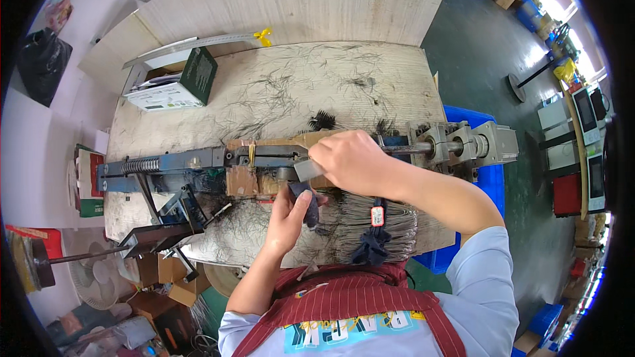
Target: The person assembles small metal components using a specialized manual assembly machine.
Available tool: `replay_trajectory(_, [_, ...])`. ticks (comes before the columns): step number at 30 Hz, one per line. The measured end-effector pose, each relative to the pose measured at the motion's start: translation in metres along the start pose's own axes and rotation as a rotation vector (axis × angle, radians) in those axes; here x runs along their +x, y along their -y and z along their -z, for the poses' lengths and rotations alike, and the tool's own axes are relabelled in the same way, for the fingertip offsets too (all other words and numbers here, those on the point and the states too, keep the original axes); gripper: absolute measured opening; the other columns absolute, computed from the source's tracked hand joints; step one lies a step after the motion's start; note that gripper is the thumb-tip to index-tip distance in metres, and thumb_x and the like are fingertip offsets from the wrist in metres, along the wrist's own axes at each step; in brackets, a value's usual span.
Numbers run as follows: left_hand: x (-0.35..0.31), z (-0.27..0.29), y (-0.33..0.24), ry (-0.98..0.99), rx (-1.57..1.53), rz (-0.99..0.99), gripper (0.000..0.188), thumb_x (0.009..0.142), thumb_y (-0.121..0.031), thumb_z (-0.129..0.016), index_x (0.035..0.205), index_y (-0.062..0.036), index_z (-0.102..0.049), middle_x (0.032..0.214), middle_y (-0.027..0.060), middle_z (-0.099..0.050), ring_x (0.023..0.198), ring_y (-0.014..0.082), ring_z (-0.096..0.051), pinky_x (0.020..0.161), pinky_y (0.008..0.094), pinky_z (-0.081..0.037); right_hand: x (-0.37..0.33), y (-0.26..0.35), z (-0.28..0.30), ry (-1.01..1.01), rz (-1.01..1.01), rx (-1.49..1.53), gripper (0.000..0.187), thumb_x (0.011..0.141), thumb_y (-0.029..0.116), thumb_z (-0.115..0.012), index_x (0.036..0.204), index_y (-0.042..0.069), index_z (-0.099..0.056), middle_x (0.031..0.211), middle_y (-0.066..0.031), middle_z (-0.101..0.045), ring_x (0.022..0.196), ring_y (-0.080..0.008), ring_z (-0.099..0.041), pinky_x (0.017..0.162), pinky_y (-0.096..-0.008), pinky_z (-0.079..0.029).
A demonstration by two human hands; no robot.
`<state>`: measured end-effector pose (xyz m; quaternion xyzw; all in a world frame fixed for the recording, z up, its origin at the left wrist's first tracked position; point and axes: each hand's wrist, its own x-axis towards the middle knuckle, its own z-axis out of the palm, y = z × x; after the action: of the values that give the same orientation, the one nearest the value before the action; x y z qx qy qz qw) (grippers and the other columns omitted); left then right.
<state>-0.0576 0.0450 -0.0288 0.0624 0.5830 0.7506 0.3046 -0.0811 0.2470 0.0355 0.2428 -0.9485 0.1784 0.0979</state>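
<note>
Red apron [350, 296] sits before the machine [198, 158]; at its middle, left hand [284, 219] grips dark piece [305, 210], right hand [347, 158] pinches grey block [307, 170]; box [198, 76] lies behind it.

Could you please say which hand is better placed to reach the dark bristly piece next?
Probably the right hand: it is closer to the dark bristly piece, though apparently holding a grey block; the left hand is farther off, gripping a dark pad.

The bare left hand [286, 219] is curled at centre, thumb uppermost. The bare right hand [349, 160], back upward, is clenched slightly farther away and right; its forearm [440, 195] angles in from the right.
</note>
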Motion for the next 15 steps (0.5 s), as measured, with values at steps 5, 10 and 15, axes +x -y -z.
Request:
replay_trajectory(5, [0.000, 0.005, -0.001, 0.013, 0.009, -0.004, 0.021, 0.101, -0.016, -0.050, 0.113, 0.0017, -0.047, 0.097, 0.0102, -0.063, 0.092, 0.0183, -0.065, 0.081, 0.0302, -0.051, 0.009, -0.002, 0.004, 0.216, -0.065, 0.107, 0.011, 0.078, 0.012, -0.064, 0.080, 0.003, -0.057, 0.077, -0.0117, -0.064, 0.073, -0.0315, -0.065, 0.063, -0.0414, -0.052])
replay_trajectory(10, [-0.001, 0.019, 0.003, -0.066, 0.332, -0.097, 0.037, 0.097, -0.025, -0.058, 0.117, 0.0042, -0.046, 0.086, 0.0095, -0.066, 0.076, 0.0198, -0.066, 0.069, 0.0331, -0.053, 0.010, 0.000, -0.001, 0.135, -0.104, 0.057, 0.013, 0.081, 0.014, -0.062, 0.078, 0.003, -0.058, 0.073, -0.0162, -0.063, 0.071, -0.0354, -0.062, 0.062, -0.0455, -0.049])
replay_trajectory(15, [-0.006, 0.064, -0.110, 0.083, 1.319, 0.078, 0.046, 0.082, -0.037, -0.076, 0.101, 0.0028, -0.062, 0.068, 0.0135, -0.063, 0.061, 0.0236, -0.064, 0.057, 0.0357, -0.050, 0.023, -0.008, 0.015, 0.360, -0.226, 0.205, 0.015, 0.084, 0.016, -0.057, 0.085, 0.003, -0.064, 0.077, -0.0168, -0.066, 0.076, -0.0373, -0.065, 0.068, -0.0483, -0.051])
